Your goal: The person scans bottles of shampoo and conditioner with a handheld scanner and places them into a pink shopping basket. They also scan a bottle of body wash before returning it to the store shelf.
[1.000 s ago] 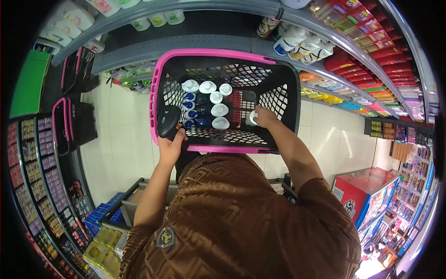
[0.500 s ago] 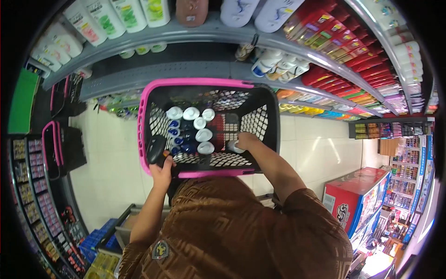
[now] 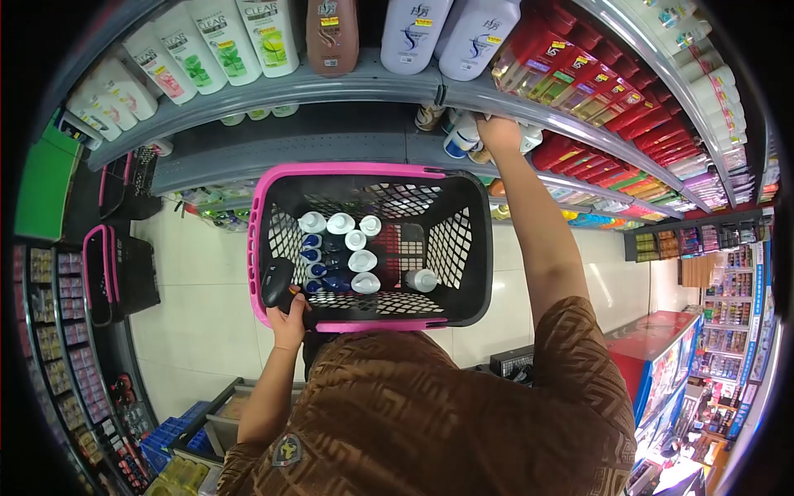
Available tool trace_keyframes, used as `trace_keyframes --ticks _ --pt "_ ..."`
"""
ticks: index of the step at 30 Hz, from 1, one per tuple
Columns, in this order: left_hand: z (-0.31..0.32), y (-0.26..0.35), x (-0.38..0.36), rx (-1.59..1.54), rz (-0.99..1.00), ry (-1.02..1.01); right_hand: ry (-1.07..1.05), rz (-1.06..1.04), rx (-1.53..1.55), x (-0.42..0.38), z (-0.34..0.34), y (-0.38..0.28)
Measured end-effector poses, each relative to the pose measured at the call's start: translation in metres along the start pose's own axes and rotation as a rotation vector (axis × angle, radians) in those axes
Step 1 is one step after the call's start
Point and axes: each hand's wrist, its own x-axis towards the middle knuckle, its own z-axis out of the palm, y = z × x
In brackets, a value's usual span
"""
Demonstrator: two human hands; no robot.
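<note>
My left hand [image 3: 288, 324] is closed around the black handle [image 3: 277, 282] at the left front corner of a black mesh basket [image 3: 474, 306] with a pink rim. My right hand [image 3: 499, 135] reaches into the lower shelf, touching the white bottles [image 3: 465, 136] there; its fingertips are partly hidden among them. Inside the basket, several white-capped bottles [image 3: 362, 261] stand beside several blue-topped bottles [image 3: 312, 256] on the left side. A lone white bottle [image 3: 422, 280] stands at the basket's right front.
Above, a grey shelf [image 3: 372, 93] carries shampoo bottles [image 3: 273, 37] and red packs [image 3: 571, 66]. Two more black baskets [image 3: 132, 269] with pink handles are at the left. A red and blue chest [image 3: 662, 339] stands at the right, over a pale tiled floor [image 3: 190, 314].
My right hand has let go of the white bottle in the basket and moved up to the bottles on the shelf. My left hand stays on the handle.
</note>
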Motion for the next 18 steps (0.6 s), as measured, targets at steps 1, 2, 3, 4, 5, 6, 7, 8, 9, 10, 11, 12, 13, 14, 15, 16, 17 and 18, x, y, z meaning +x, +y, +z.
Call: trace_keyframes --ticks 1,2,3,4,5,6,7,8,9,10,11,12,13,14,15,16,17,18 --pt "0.0 0.0 0.001 0.006 0.008 0.005 0.004 -0.004 0.01 0.004 0.001 -0.003" --pt "-0.001 -0.001 0.001 0.005 -0.002 -0.001 0.026 0.004 -0.056 0.005 0.004 -0.006" --pt "0.0 0.001 0.001 0.004 -0.015 -0.008 0.048 0.013 -0.124 0.004 0.003 -0.012" --pt "0.005 0.007 0.001 -0.021 -0.007 0.019 -0.039 -0.009 -0.141 0.003 -0.003 -0.013" --pt "0.003 0.005 0.002 -0.022 -0.004 0.024 -0.038 -0.015 -0.14 -0.003 -0.004 -0.016" --pt "0.002 0.003 0.003 -0.025 -0.008 0.021 -0.029 -0.013 -0.123 -0.007 -0.002 -0.017" --pt "0.002 0.001 0.002 -0.028 -0.013 0.02 -0.022 -0.013 -0.106 -0.008 0.0 -0.019" --pt "0.001 -0.003 0.0 -0.033 -0.018 0.03 -0.063 -0.044 -0.085 -0.007 0.002 -0.017" --pt "0.002 -0.001 0.0 -0.036 -0.032 0.03 -0.071 -0.05 -0.087 -0.009 0.005 -0.018" --pt "0.002 0.002 0.0 -0.037 -0.043 0.026 -0.12 0.015 -0.118 -0.011 0.007 -0.018" --pt "0.003 0.003 -0.001 -0.036 -0.042 0.023 -0.164 0.085 -0.148 -0.012 0.007 -0.017" --pt "0.005 0.004 0.0 -0.034 -0.035 0.029 -0.16 0.09 -0.146 -0.015 0.003 -0.017" --pt "0.006 0.006 0.0 -0.033 -0.028 0.035 -0.153 0.084 -0.115 -0.019 -0.001 -0.017" --pt "0.005 0.009 0.0 -0.032 -0.024 0.028 -0.144 0.078 -0.086 -0.023 -0.006 -0.017" --pt "0.006 0.011 0.001 -0.028 -0.023 0.006 -0.135 0.082 -0.085 -0.024 -0.004 -0.014" --pt "0.006 0.012 0.001 -0.025 -0.021 -0.015 -0.086 0.076 -0.01 -0.026 0.004 -0.007" --pt "0.007 0.013 0.003 -0.028 -0.013 -0.022 -0.035 0.069 0.065 -0.025 0.01 0.001" --pt "0.005 0.012 0.004 -0.027 -0.057 -0.077 -0.027 0.074 0.066 -0.031 0.008 0.003"
